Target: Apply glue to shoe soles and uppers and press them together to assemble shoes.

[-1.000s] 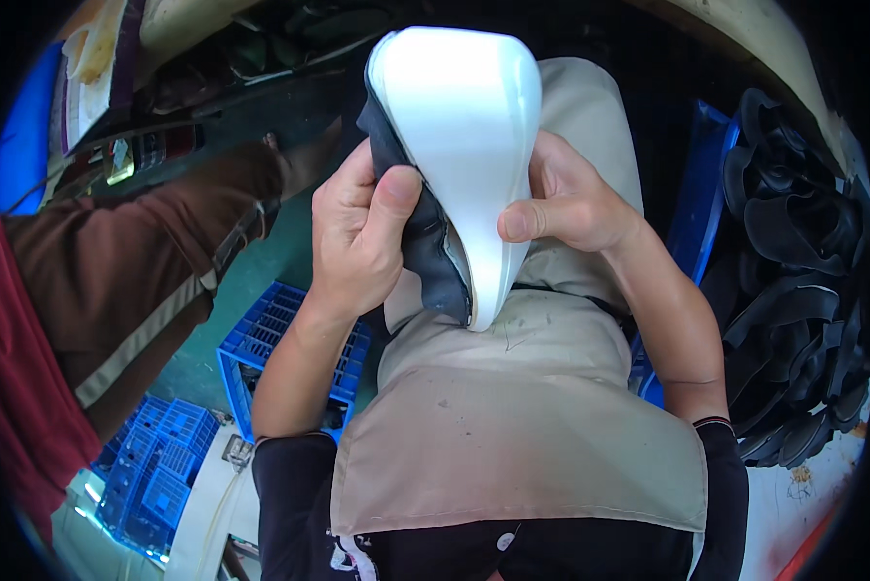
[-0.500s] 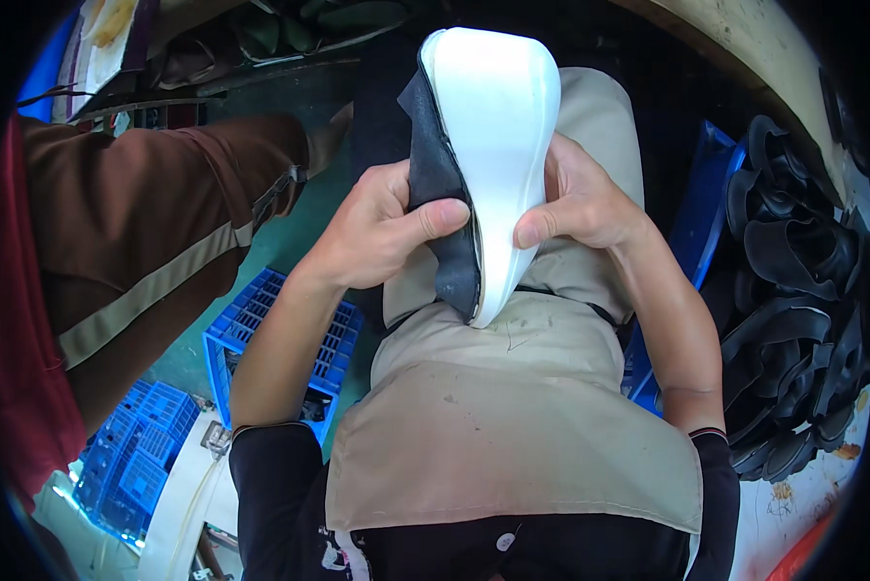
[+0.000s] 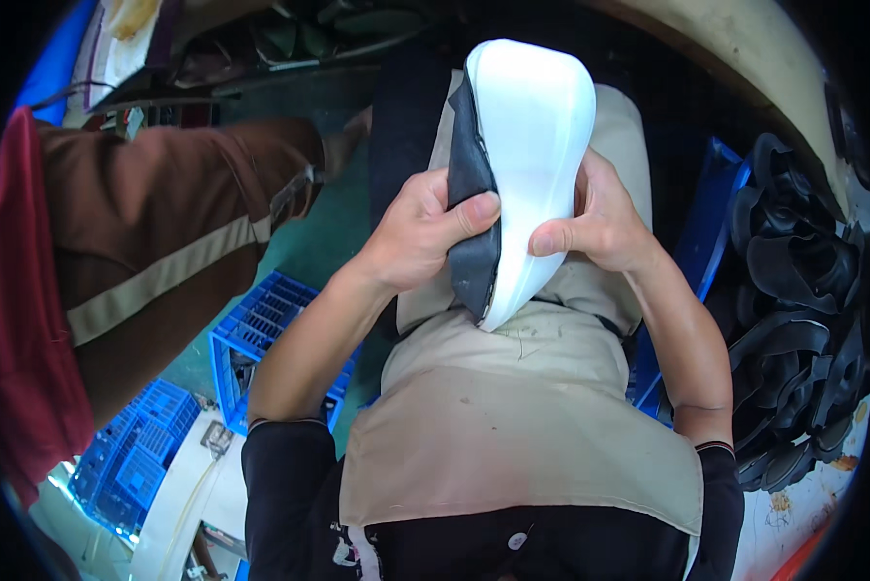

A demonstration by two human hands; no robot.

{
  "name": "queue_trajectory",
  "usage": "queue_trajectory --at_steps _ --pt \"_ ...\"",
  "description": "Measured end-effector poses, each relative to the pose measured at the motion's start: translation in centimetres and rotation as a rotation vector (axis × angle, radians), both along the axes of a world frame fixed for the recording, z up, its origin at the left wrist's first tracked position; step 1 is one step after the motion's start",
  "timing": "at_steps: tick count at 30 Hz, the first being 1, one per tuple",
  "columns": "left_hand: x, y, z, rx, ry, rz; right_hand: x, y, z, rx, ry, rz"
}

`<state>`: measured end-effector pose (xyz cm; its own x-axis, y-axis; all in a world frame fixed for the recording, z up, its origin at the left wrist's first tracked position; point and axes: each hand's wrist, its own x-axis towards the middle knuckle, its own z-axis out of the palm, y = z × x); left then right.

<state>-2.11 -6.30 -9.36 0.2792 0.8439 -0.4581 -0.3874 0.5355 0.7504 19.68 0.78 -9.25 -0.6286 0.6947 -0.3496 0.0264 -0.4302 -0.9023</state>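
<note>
Above my lap I hold a shoe with a thick white sole [image 3: 534, 126] and a black upper [image 3: 472, 169]. Its sole side faces up toward me, the broad end pointing away and the narrow end near my apron [image 3: 522, 436]. My left hand [image 3: 425, 232] grips the black upper, its thumb pressed along the seam between upper and sole. On the other side, my right hand [image 3: 600, 218] is closed round the white sole, thumb resting on its narrower middle. The fingers under the shoe are mostly hidden.
To my right, several black shoe uppers [image 3: 803, 261] lie heaped beside a blue crate [image 3: 711, 213]. Blue plastic baskets [image 3: 261, 320] stand on the floor at left. Close on that side are a person's brown-trousered legs [image 3: 164, 213]. A pale curved table edge [image 3: 735, 68] runs along the upper right.
The shoe and both hands have shifted slightly right in the picture, and the shoe has turned a little, showing more of the sole's face and less of the upper. Both hands keep their hold.
</note>
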Motion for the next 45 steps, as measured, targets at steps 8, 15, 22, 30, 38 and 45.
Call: queue_trajectory --at_steps 8,15,22,30,38,45 --pt "0.3 4.9 8.0 0.735 0.82 0.383 -2.6 2.6 7.0 0.077 0.34 -0.394" --pt "3.7 6.1 7.1 0.396 0.93 0.372 -3.4 0.6 10.0 0.458 -0.19 -0.01" --pt "2.6 4.3 2.0 0.237 0.371 0.252 1.4 1.9 3.6 0.118 -0.036 -0.402" --pt "4.3 3.2 0.5 0.162 0.323 0.236 -0.8 0.7 0.2 -0.14 0.274 -0.553" --pt "3.6 2.2 -1.1 0.176 0.276 0.279 0.0 1.8 -3.1 -0.228 0.552 -0.323" --pt "3.5 1.1 -2.0 0.232 0.317 0.288 -0.9 0.5 -2.0 -0.204 0.428 -0.351"
